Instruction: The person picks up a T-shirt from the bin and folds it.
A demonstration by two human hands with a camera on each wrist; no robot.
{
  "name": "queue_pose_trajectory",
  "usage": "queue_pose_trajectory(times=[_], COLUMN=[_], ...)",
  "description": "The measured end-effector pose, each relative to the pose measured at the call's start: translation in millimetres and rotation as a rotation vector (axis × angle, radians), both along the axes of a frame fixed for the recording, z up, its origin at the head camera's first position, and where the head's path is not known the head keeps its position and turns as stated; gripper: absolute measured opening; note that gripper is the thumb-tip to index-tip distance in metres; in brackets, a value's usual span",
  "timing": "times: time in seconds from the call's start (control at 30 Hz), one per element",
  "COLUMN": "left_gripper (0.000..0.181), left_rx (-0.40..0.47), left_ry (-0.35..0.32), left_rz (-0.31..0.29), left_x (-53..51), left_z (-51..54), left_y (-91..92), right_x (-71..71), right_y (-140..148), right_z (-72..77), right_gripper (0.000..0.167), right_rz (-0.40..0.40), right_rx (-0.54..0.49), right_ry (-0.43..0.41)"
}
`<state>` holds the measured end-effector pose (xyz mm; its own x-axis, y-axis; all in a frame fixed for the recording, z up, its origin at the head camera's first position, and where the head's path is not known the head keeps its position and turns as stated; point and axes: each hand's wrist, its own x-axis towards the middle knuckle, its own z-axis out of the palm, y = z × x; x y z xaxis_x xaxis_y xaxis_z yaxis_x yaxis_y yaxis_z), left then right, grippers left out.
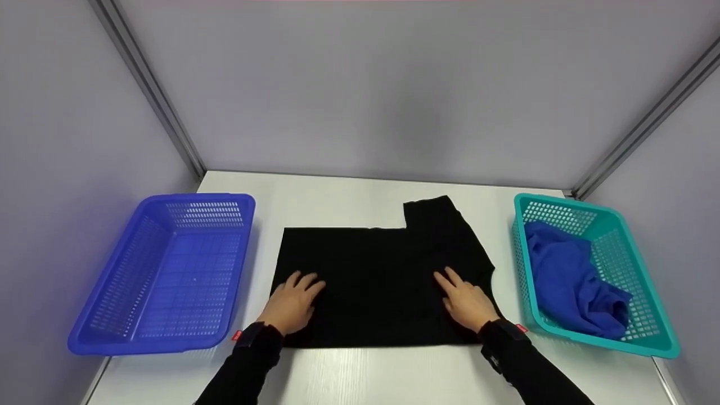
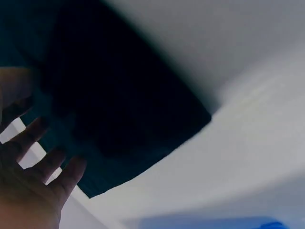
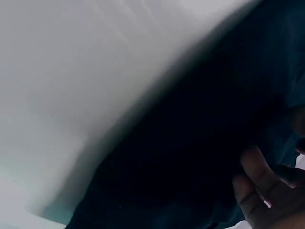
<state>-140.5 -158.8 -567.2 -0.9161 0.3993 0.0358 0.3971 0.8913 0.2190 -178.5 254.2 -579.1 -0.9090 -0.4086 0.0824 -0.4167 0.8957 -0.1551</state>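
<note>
A black garment lies spread on the white table, a sleeve-like part jutting up at its back right. The left hand rests on its left part with fingers spread. On the right part, near the garment's curved edge, the right hand touches the cloth with extended fingers. In the left wrist view the left hand shows spread fingers over the dark cloth. The right wrist view has the right hand at the lower right against the cloth.
A blue basket with nothing in it stands left of the garment on the table. At the right, a teal basket holds a crumpled blue cloth. Grey panels enclose the back and both sides.
</note>
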Motion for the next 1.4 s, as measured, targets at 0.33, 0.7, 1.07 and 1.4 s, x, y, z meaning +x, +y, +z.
queue_pose_trajectory(times=[0.33, 0.7, 1.07, 1.4], left_gripper=[0.071, 0.036, 0.059, 0.04], left_rx=[-0.072, -0.081, -0.035, 0.0], left_ry=[-0.117, -0.016, -0.105, -0.133], left_rz=[0.094, 0.056, 0.071, 0.121], left_x=[-8.1, -8.6, -9.8, -8.5], left_z=[4.8, 0.7, 4.9, 6.4], left_y=[1.3, 0.9, 2.1, 1.6], right_x=[-11.9, -17.9, -24.5, -28.2], right_y=[-0.8, 9.2, 12.1, 15.9], right_z=[-1.1, 0.2, 11.4, 9.6], right_gripper=[0.045, 0.027, 0.084, 0.043], right_rz=[-0.016, -0.015, -0.123, -0.175], right_rx=[0.016, -0.064, -0.068, -0.139], right_ry=[0.102, -0.01, -0.235, -0.196])
